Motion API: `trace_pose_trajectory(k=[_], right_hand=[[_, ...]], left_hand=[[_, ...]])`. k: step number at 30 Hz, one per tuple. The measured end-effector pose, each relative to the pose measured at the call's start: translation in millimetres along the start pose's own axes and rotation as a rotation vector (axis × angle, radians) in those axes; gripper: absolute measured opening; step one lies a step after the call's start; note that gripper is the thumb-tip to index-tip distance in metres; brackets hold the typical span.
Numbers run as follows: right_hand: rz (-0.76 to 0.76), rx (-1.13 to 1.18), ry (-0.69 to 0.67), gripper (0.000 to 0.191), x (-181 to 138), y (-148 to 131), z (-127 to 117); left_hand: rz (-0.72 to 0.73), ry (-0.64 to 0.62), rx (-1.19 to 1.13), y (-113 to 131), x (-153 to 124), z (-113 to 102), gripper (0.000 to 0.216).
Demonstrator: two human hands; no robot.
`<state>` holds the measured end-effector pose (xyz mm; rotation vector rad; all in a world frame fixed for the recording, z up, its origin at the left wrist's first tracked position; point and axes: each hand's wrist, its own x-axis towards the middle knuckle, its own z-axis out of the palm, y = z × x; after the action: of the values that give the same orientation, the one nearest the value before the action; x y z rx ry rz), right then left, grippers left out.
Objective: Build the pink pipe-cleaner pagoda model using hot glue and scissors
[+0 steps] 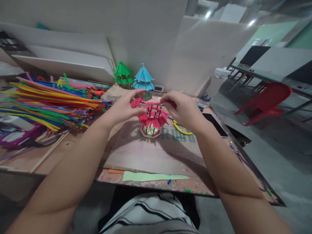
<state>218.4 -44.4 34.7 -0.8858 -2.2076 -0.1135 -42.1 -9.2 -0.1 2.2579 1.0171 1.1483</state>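
Observation:
A small pink pavilion model point(153, 122) of fuzzy pipe cleaners stands upright on the board, with dark posts rising above its fringed roof and a pale many-sided base below. At its upper left, my left hand point(124, 109) is closed on a pink pipe cleaner piece point(135, 103), thumb reaching toward the posts. My right hand point(181, 107) pinches at the upper right, its fingertips at the end of a thin pink strip across the post tops; the exact grip is partly hidden. Behind the model are a blue pavilion point(143, 79) and a green pavilion point(123, 74).
Bundles of coloured pipe cleaners point(53, 100) lie on the left. Yellow-handled scissors point(181, 129) and a black phone point(214, 125) lie to the right. A clear plastic bottle point(214, 83) stands at the back right. A green paper strip point(151, 176) runs along the front edge.

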Motion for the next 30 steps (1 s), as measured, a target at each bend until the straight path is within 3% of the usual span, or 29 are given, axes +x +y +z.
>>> trace_pose_trajectory(k=[4,9,16,20,23,30], right_hand=[[0.017,0.01,-0.047,0.023,-3,0,-4],[0.059,0.118,-0.052,0.019,-3,3,-3],[0.041,0.151,-0.138,0.031,-2,5,0],[-0.01,0.147,-0.074,0.034,-2,5,1],[0.021,0.135,-0.029,0.029,-3,6,2],[0.1,0.13,-0.104,0.029,-4,8,0]], left_hand=[[-0.1,-0.158,-0.178,-13,0,6,0.101],[-0.095,-0.207,-0.272,-3,-3,18,0.091],[-0.067,-0.166,-0.24,-1,-4,22,0.078],[-0.059,-0.167,-0.235,-4,-3,24,0.072],[-0.053,-0.17,-0.252,-3,-3,25,0.07],[-0.146,-0.075,-0.156,3,-4,30,0.073]])
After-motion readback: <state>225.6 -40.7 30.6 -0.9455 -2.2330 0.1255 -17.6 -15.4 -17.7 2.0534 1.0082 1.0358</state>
